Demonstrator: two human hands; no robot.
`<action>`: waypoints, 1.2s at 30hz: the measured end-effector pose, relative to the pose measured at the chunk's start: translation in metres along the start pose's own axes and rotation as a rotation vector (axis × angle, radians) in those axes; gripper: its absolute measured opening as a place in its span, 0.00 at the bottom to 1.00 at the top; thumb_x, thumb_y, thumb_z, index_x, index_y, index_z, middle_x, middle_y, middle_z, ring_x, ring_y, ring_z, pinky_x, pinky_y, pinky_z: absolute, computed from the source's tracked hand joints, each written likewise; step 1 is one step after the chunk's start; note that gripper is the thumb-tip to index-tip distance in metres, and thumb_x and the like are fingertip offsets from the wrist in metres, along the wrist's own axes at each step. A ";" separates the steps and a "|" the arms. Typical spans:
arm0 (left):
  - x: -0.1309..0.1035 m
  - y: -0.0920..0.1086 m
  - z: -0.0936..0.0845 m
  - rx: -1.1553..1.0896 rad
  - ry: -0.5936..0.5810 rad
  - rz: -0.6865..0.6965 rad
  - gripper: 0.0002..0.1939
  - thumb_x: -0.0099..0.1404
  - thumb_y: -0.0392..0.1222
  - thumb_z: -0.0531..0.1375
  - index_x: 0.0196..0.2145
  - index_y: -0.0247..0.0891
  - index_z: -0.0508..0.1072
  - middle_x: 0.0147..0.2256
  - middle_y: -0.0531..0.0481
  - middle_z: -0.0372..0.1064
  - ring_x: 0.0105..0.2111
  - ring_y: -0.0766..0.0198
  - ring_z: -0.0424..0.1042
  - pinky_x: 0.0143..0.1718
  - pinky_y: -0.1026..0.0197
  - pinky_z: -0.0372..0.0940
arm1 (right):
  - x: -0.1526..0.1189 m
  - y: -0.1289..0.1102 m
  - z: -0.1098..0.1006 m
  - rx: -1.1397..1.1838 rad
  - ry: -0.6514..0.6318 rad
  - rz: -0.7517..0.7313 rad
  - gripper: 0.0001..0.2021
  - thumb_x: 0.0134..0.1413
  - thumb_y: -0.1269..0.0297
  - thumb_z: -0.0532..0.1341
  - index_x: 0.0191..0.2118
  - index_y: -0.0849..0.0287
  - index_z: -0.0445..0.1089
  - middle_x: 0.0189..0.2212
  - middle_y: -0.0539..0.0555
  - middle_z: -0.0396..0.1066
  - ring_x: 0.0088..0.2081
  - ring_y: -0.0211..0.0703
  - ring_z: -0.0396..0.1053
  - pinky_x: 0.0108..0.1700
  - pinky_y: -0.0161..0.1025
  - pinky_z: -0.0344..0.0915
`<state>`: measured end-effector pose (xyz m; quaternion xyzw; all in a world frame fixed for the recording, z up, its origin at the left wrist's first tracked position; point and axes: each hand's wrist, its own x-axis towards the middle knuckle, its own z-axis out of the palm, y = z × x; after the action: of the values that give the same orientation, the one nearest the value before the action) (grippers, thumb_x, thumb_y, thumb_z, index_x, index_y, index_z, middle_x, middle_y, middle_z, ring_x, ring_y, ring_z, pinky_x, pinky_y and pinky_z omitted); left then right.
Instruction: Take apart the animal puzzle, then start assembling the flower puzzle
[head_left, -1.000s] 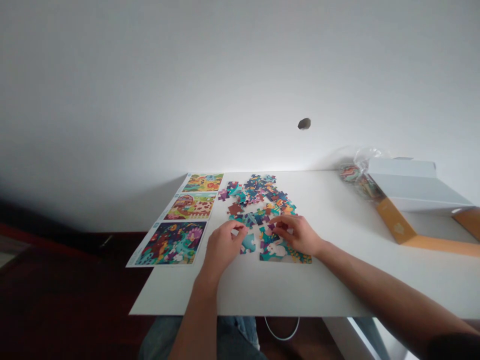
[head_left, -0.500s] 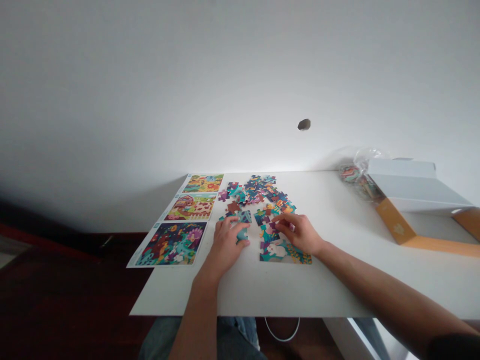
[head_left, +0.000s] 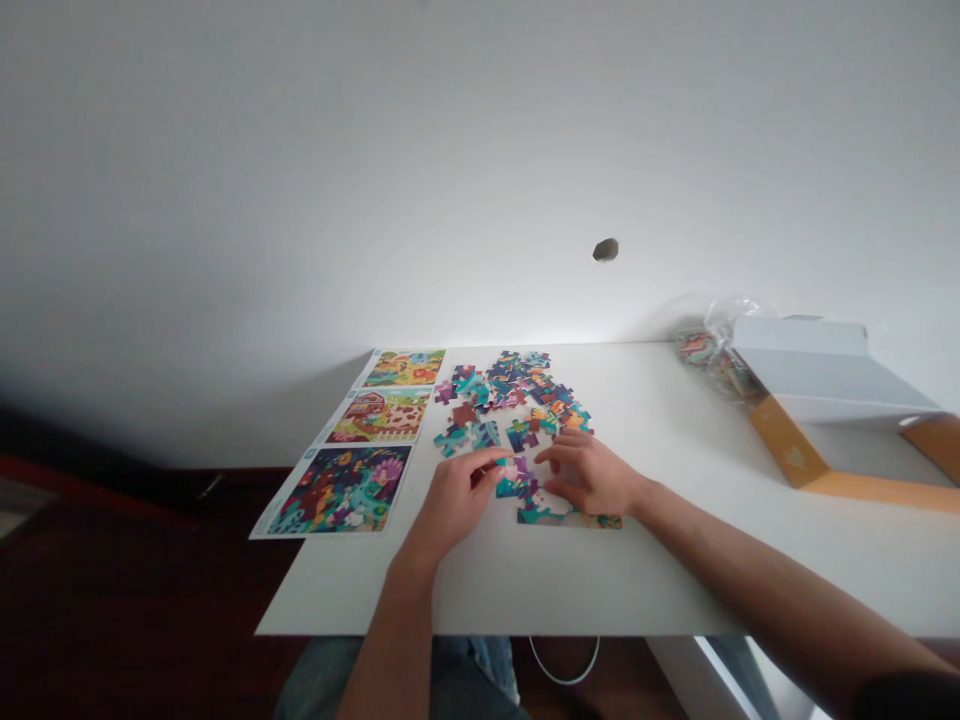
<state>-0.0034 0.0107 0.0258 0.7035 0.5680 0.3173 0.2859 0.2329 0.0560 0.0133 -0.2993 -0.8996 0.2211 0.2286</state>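
A puzzle piece (head_left: 510, 480) in teal and purple lies between the thumb and fingertips of my left hand (head_left: 466, 492), at the left side of a partly joined section. That joined section (head_left: 546, 510) of the jigsaw, with a white animal and teal along its lower edge, rests flat on the table. My right hand (head_left: 589, 475) hovers over its upper right part, fingers curved and apart, and hides much of it. Just beyond both hands lie blue-green pieces (head_left: 486, 434) and a green and purple piece (head_left: 519, 436).
Loose jigsaw pieces (head_left: 510, 385) are heaped farther back. A picture sheet (head_left: 341, 490) with three printed scenes lies at left, overhanging the table's edge. At right are an open orange and white box (head_left: 795, 445) and clear plastic bags (head_left: 720, 350) with pieces inside.
My left hand has left the blue-green pieces, moving nearer and right to pinch the teal and purple piece, now farther left. My right hand's fingers have spread apart, slightly lower.
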 end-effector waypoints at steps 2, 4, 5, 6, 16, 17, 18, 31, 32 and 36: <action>-0.001 -0.004 -0.006 0.036 0.004 -0.022 0.14 0.63 0.41 0.56 0.43 0.42 0.79 0.41 0.49 0.78 0.38 0.59 0.75 0.42 0.61 0.67 | 0.000 0.001 -0.001 -0.046 -0.066 -0.047 0.12 0.54 0.60 0.64 0.44 0.56 0.74 0.36 0.55 0.71 0.41 0.46 0.67 0.46 0.42 0.62; -0.003 -0.006 -0.010 0.060 -0.006 -0.038 0.14 0.63 0.42 0.56 0.42 0.41 0.79 0.37 0.49 0.78 0.34 0.60 0.75 0.39 0.61 0.67 | 0.000 0.000 -0.002 -0.064 -0.098 -0.065 0.11 0.54 0.60 0.65 0.43 0.55 0.75 0.36 0.55 0.71 0.41 0.46 0.67 0.45 0.42 0.60; -0.003 -0.007 -0.011 0.066 -0.014 -0.044 0.13 0.63 0.43 0.56 0.41 0.41 0.79 0.35 0.50 0.78 0.33 0.60 0.74 0.38 0.61 0.67 | 0.000 -0.001 -0.003 -0.064 -0.109 -0.069 0.10 0.54 0.61 0.64 0.43 0.54 0.75 0.35 0.54 0.71 0.41 0.45 0.67 0.45 0.41 0.60; -0.004 -0.008 -0.011 0.069 -0.027 -0.049 0.13 0.63 0.43 0.56 0.40 0.41 0.79 0.34 0.50 0.78 0.32 0.60 0.74 0.37 0.62 0.67 | 0.000 -0.002 -0.004 -0.063 -0.121 -0.071 0.10 0.55 0.61 0.64 0.43 0.54 0.74 0.34 0.54 0.71 0.40 0.45 0.67 0.44 0.41 0.59; -0.008 -0.006 -0.010 0.053 -0.220 -0.065 0.12 0.61 0.44 0.56 0.35 0.41 0.79 0.30 0.51 0.77 0.31 0.60 0.73 0.35 0.62 0.64 | -0.001 -0.003 -0.006 -0.041 -0.154 -0.084 0.10 0.56 0.63 0.62 0.43 0.55 0.74 0.31 0.52 0.73 0.37 0.43 0.68 0.44 0.41 0.56; -0.008 -0.005 -0.010 0.057 -0.230 -0.066 0.11 0.61 0.44 0.57 0.35 0.41 0.79 0.30 0.51 0.77 0.30 0.60 0.73 0.34 0.62 0.64 | 0.000 -0.003 -0.006 -0.040 -0.151 -0.086 0.10 0.56 0.63 0.63 0.43 0.55 0.74 0.32 0.52 0.73 0.37 0.43 0.68 0.44 0.41 0.56; -0.008 -0.005 -0.010 0.061 -0.237 -0.069 0.11 0.61 0.45 0.57 0.34 0.41 0.79 0.29 0.51 0.77 0.30 0.61 0.73 0.33 0.62 0.63 | 0.000 -0.003 -0.006 -0.039 -0.148 -0.088 0.10 0.56 0.63 0.63 0.43 0.55 0.74 0.32 0.52 0.73 0.37 0.43 0.68 0.44 0.41 0.56; -0.008 0.000 -0.014 0.124 -0.204 0.025 0.07 0.61 0.42 0.61 0.34 0.40 0.79 0.34 0.50 0.73 0.33 0.63 0.70 0.37 0.63 0.61 | 0.000 0.002 -0.003 -0.028 -0.158 -0.103 0.10 0.55 0.64 0.64 0.43 0.56 0.73 0.30 0.51 0.71 0.37 0.43 0.67 0.43 0.41 0.54; -0.008 -0.001 -0.014 0.120 -0.197 0.032 0.07 0.61 0.41 0.61 0.34 0.40 0.79 0.34 0.50 0.73 0.34 0.63 0.70 0.38 0.63 0.61 | 0.000 0.002 -0.003 -0.027 -0.158 -0.104 0.10 0.55 0.64 0.64 0.43 0.56 0.73 0.30 0.51 0.71 0.37 0.43 0.67 0.43 0.41 0.54; -0.008 -0.001 -0.015 0.124 -0.178 0.031 0.08 0.62 0.38 0.58 0.34 0.40 0.79 0.34 0.50 0.72 0.35 0.62 0.70 0.39 0.62 0.61 | -0.001 0.003 -0.002 -0.026 -0.158 -0.111 0.10 0.55 0.63 0.64 0.43 0.56 0.73 0.32 0.52 0.72 0.37 0.43 0.67 0.44 0.41 0.54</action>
<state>-0.0171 0.0035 0.0334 0.7540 0.5479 0.2223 0.2861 0.2356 0.0583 0.0130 -0.2334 -0.9328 0.2194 0.1652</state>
